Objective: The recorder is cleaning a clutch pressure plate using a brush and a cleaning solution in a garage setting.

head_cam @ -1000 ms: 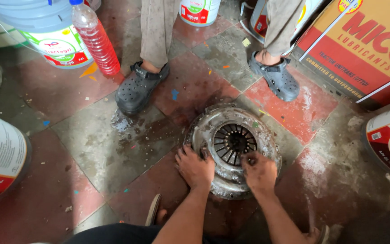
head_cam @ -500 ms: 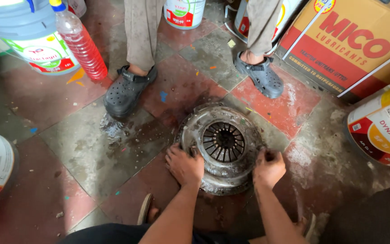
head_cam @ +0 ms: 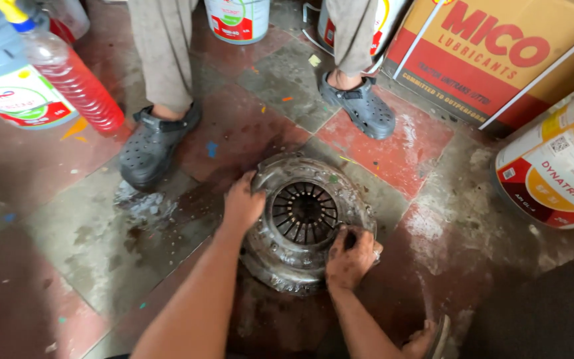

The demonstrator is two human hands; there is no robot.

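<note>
A round, greasy metal clutch pressure plate (head_cam: 305, 216) with a slotted centre lies flat on the tiled floor. My left hand (head_cam: 244, 203) grips its left rim, fingers curled over the edge. At the lower right rim, my right hand (head_cam: 350, 258) presses down on the plate, its fingers dirty with grease. Both forearms reach in from the bottom of the view.
Another person stands just beyond the plate in dark clogs, left foot (head_cam: 153, 145) and right foot (head_cam: 361, 106). A bottle of red liquid (head_cam: 74, 78) and a blue container (head_cam: 1, 66) stand left. A cardboard box (head_cam: 499, 53) and a yellow-white pail (head_cam: 556, 166) are right.
My left hand has slid from the plate's near left edge up to its left rim. My right hand has moved onto the plate's lower right. The view has shifted closer.
</note>
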